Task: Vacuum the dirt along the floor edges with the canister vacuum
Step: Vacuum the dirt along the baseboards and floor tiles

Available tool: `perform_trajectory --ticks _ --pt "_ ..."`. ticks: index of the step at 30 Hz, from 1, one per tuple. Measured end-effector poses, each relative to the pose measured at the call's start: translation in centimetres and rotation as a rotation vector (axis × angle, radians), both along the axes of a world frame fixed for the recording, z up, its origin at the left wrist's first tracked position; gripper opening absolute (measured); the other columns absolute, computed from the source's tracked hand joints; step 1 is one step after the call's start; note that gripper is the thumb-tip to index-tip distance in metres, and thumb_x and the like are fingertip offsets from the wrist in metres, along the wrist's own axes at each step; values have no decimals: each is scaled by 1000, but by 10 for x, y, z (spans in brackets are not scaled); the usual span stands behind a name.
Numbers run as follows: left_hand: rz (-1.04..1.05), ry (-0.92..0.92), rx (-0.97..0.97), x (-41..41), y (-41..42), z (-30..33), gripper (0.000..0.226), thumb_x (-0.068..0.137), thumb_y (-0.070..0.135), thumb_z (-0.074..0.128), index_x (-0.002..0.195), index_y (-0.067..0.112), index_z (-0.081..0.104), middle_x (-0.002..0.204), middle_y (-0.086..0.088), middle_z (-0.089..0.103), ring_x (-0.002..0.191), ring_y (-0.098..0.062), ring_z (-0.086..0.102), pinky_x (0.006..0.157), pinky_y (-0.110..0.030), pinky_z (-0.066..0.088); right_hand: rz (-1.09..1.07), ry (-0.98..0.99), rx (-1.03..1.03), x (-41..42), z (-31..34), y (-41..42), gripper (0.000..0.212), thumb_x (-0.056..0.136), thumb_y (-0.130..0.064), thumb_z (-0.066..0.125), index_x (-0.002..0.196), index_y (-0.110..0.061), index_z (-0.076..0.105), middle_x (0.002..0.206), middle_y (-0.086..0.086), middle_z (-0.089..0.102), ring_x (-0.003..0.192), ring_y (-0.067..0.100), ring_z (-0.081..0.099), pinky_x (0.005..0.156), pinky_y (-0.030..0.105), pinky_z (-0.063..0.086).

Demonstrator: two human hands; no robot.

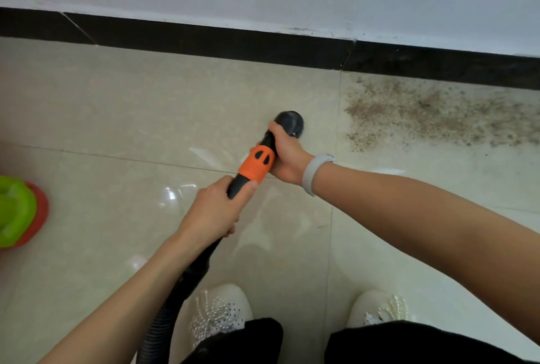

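I hold a black vacuum wand with an orange collar [257, 165] over the beige tiled floor. My left hand [214, 209] grips the wand just behind the collar. My right hand [287, 156] grips it ahead of the collar, right behind the round black brush nozzle [290, 121]. A ribbed black hose [163, 322] runs back from the wand past my left shoe. A patch of brown dirt [432, 114] lies on the floor along the black baseboard [204, 39], to the right of the nozzle and apart from it.
A green and red plastic object [20, 211] sits at the left edge of the floor. My two white shoes [222, 309] stand at the bottom. A white wall rises above the baseboard.
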State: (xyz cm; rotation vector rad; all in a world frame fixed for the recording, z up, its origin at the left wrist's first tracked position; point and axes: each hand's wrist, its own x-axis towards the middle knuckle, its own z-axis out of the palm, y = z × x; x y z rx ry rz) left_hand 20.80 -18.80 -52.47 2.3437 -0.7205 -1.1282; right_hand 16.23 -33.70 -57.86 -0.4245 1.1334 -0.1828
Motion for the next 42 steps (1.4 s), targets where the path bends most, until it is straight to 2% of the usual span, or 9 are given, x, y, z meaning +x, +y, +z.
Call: perform_trajectory --ticks 7,15,21,25,29,32,35,38,42 --pt "127 30 -26 19 34 -1 33 91 39 54 79 8 53 54 -9 57 38 -17 53 45 -29 47 253 -35 39 34 -6 22 24 95 -31 51 93 -9 44 84 10 53 73 23 55 66 36 50" --pt "-74 218 -45 -5 0 1 33 91 43 54 77 13 50 56 -6 56 38 -16 52 43 -23 43 234 130 -55 -38 7 -11 37 95 -34 52 118 -7 41 97 13 59 78 23 62 58 34 52" --pt "-251 513 71 9 26 2 36 93 39 52 93 3 50 47 0 52 37 -17 48 44 -26 42 0 239 -84 -52 14 49 23 97 -34 46 88 -14 46 83 6 57 71 18 57 57 32 49" --pt "-388 712 225 22 54 -5 33 91 40 55 86 9 47 53 -5 55 41 -20 52 50 -28 46 -166 291 -15 -68 7 100 24 97 -33 46 105 -10 48 84 5 57 73 18 58 58 30 49" --pt "-478 780 328 35 75 -8 61 70 62 68 85 7 47 56 -8 56 43 -22 54 51 -28 46 -290 315 71 -75 7 142 26 98 -33 46 107 -9 48 82 5 57 72 17 58 60 30 49" --pt "-424 750 303 38 83 -8 78 56 68 72 88 1 50 53 -8 52 41 -21 48 48 -26 42 -330 325 91 -74 8 151 24 98 -33 46 99 -9 50 80 6 56 70 17 57 61 31 50" --pt "-392 672 223 33 79 -10 51 76 52 66 85 3 51 48 -2 51 41 -19 47 52 -26 40 -294 344 19 -65 5 136 21 97 -32 47 98 -11 50 85 7 59 75 19 59 68 34 51" --pt "-328 548 147 29 64 -12 29 92 35 57 81 9 51 45 0 50 40 -17 46 52 -27 39 -254 322 -64 -52 3 109 27 97 -31 47 110 -8 49 99 10 60 84 22 59 83 40 51" --pt "-345 600 161 27 47 -9 26 90 37 59 82 13 54 47 -5 50 40 -19 46 52 -28 40 -306 305 -36 -61 4 99 32 97 -33 46 114 -6 49 87 6 58 76 18 58 68 33 51"
